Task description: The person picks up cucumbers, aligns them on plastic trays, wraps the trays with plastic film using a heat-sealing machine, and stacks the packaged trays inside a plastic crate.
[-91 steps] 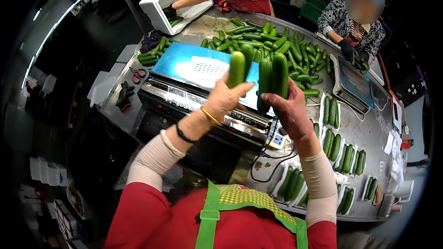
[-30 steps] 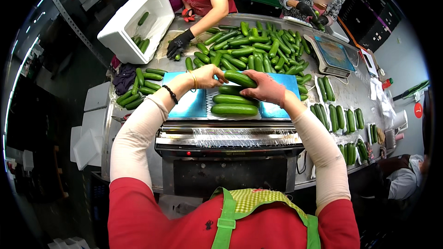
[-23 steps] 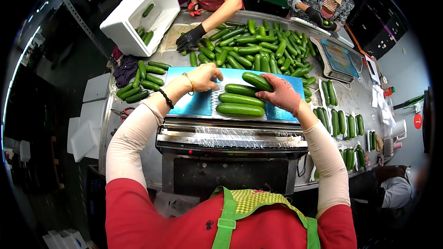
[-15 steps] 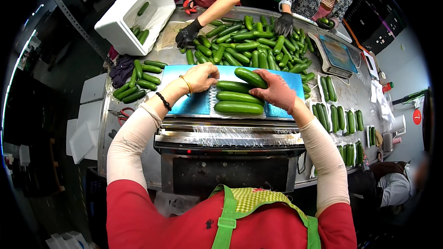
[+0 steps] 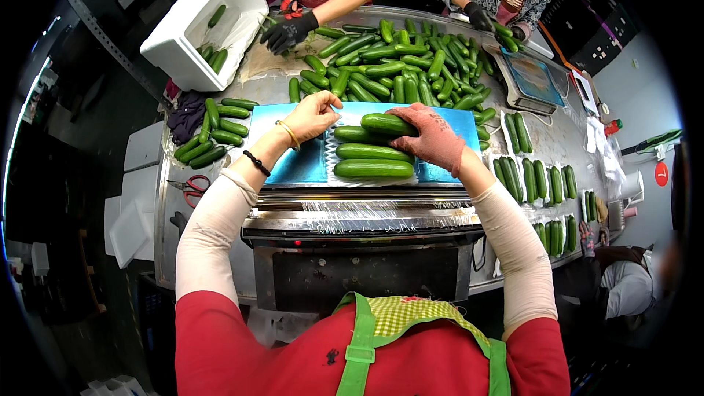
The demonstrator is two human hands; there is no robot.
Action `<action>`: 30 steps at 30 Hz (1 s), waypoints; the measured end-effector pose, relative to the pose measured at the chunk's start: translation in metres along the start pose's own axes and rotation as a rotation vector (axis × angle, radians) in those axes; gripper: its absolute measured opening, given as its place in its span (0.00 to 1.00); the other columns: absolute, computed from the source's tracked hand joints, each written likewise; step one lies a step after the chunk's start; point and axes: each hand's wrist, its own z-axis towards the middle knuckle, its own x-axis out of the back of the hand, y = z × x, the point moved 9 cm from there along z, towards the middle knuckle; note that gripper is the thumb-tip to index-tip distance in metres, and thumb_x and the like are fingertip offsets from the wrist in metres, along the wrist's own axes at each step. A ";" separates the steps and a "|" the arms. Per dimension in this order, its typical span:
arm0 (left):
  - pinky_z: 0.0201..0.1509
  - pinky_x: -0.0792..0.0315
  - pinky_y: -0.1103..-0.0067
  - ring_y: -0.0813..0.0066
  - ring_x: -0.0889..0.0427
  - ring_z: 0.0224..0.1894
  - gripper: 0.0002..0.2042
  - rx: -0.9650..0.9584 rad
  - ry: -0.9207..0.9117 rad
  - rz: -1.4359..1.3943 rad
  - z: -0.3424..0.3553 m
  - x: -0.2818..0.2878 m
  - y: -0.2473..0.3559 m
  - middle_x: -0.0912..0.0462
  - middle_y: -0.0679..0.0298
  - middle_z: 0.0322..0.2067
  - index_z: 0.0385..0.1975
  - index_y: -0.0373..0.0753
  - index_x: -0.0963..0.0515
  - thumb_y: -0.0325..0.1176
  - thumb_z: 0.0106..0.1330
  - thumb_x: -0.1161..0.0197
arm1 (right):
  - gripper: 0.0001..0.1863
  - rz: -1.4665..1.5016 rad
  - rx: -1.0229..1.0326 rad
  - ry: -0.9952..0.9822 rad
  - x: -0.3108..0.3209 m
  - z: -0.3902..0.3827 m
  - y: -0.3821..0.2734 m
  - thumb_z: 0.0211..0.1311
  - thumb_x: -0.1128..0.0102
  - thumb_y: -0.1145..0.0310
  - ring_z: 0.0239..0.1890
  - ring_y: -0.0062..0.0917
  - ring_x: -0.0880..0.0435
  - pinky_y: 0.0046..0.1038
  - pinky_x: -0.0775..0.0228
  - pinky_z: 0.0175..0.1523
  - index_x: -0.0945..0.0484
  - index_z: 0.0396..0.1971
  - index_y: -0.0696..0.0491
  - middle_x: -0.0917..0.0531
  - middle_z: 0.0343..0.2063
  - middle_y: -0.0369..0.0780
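Observation:
In the middle, several green cucumbers [image 5: 372, 169] lie side by side on a white wavy-edged tray [image 5: 331, 174]. The tray rests on a blue surface [image 5: 290, 165]. My right hand [image 5: 433, 138], in a pinkish glove, grips the right end of the farthest cucumber [image 5: 385, 124], with its fingers also near the row's right ends. Bare and wearing a yellow bracelet, my left hand [image 5: 314, 115] hovers by the tray's far left corner. Its fingers are curled in a pinch; what they hold, if anything, does not show. A wrapping machine [image 5: 367, 238] with clear film on its front stands nearest me.
A large cucumber pile [image 5: 389, 62] spreads behind the blue surface. At left are loose cucumbers [image 5: 216, 132], red-handled scissors [image 5: 196, 185] and a white foam box [image 5: 198, 29]. Trays of cucumbers [image 5: 539, 180] and a scale [image 5: 524, 77] sit at right. Two co-workers' black-gloved hands [image 5: 290, 33] work across the table.
My left hand has lifted slightly away from the tray's corner. The right hand has settled the farthest cucumber closer into the row. One co-worker's gloved hand has left the pile toward the scale.

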 end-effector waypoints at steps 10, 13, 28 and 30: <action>0.41 0.27 0.79 0.78 0.21 0.34 0.14 -0.053 -0.121 0.189 0.017 -0.016 0.011 0.15 0.63 0.31 0.36 0.33 0.17 0.40 0.66 0.37 | 0.26 0.033 -0.010 0.073 -0.007 -0.006 -0.032 0.56 0.32 0.61 0.52 0.46 0.25 0.38 0.33 0.58 0.25 0.51 0.60 0.22 0.47 0.52; 0.39 0.27 0.79 0.79 0.22 0.35 0.15 -0.075 -0.045 0.266 0.019 -0.013 0.010 0.16 0.63 0.31 0.40 0.34 0.19 0.41 0.67 0.36 | 0.25 -0.004 -0.075 0.124 -0.003 -0.009 -0.023 0.59 0.34 0.59 0.50 0.45 0.23 0.37 0.32 0.57 0.25 0.49 0.61 0.21 0.45 0.52; 0.39 0.25 0.80 0.80 0.19 0.33 0.12 -0.032 0.058 0.026 -0.033 0.002 0.012 0.14 0.63 0.30 0.35 0.31 0.16 0.36 0.61 0.29 | 0.24 0.299 -0.269 0.165 -0.015 -0.012 0.021 0.61 0.35 0.58 0.42 0.38 0.17 0.33 0.27 0.49 0.25 0.49 0.62 0.17 0.40 0.49; 0.38 0.25 0.80 0.80 0.19 0.31 0.13 0.017 0.083 0.078 -0.030 0.003 0.011 0.14 0.63 0.28 0.34 0.31 0.16 0.36 0.61 0.29 | 0.24 0.297 -0.281 0.162 -0.014 -0.011 0.022 0.62 0.35 0.58 0.40 0.38 0.17 0.33 0.27 0.48 0.25 0.48 0.61 0.16 0.38 0.48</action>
